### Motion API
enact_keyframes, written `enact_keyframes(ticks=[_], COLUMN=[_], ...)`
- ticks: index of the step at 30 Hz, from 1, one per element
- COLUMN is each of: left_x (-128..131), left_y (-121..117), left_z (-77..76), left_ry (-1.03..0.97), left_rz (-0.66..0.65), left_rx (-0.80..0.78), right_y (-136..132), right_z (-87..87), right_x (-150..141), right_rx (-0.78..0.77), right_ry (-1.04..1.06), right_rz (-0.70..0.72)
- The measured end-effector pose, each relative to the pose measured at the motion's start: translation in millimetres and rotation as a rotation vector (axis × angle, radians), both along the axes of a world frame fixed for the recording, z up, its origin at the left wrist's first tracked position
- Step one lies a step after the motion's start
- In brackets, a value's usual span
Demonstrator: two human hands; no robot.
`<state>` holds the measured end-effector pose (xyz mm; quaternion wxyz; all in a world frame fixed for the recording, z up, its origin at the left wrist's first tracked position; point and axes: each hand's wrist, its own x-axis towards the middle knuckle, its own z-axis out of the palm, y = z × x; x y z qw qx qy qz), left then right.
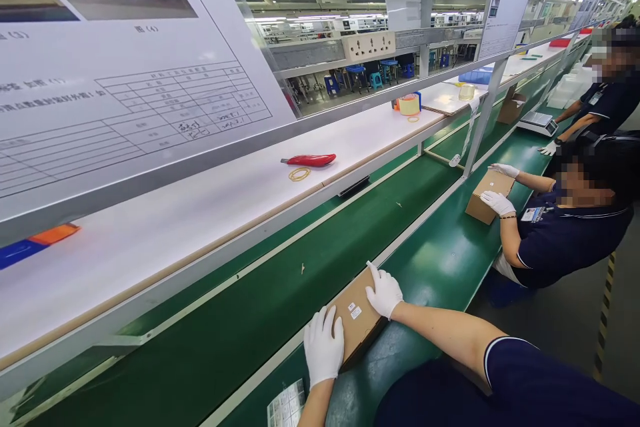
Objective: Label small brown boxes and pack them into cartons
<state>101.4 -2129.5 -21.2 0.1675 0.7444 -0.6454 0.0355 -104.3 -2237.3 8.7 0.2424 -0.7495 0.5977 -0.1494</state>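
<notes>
A closed brown cardboard box [361, 327] with two small white labels on its top is on the green work surface in front of me. My left hand [323, 347], in a white glove, grips the box at its left end, with fingers over the top edge. At the opposite end, my right hand [385, 291], also gloved, is closed around the corner, its index finger stretched along the far edge. The undersides of both hands are hidden. Beside my left wrist lies a sheet of printed labels [287, 405].
A green conveyor belt [240, 320] runs beyond a metal rail. The white shelf [215, 197] holds a red cutter [311, 160] and rubber bands [299, 175]. To the right, a co-worker handles another cardboard box [487, 197]; a scale [537, 122] stands farther along.
</notes>
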Motion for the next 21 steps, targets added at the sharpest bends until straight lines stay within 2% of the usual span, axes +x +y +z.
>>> enact_keyframes(ticks=[4,8,10,13,16,19,21], left_x=[-7,-18,-22,-24,-24,-24,-24], left_y=[-1,6,10,16,17,15,14], left_z=[9.6,20.0,22.5,24.0,26.3,28.9,29.6], left_ry=[-0.051,-0.118,-0.128,-0.105,-0.072,-0.037,-0.02], left_rz=[0.002,0.017,0.046,0.073,0.057,0.065,0.076], left_rx=[0.016,0.032,0.029,0.028,0.036,0.034,0.038], right_y=[-1,-9,-22,-57,-99,-135,-150], right_z=[13.0,36.9,48.3,64.1,83.6,107.3,116.3], right_x=[-8,-36,-52,-81,-138,-225,-272], right_rx=[0.06,0.029,-0.011,-0.045,-0.076,-0.109,-0.12], right_ry=[0.031,-0.087,-0.122,-0.111,-0.088,-0.044,-0.011], right_rz=[0.029,0.152,0.181,0.173,0.159,0.136,0.138])
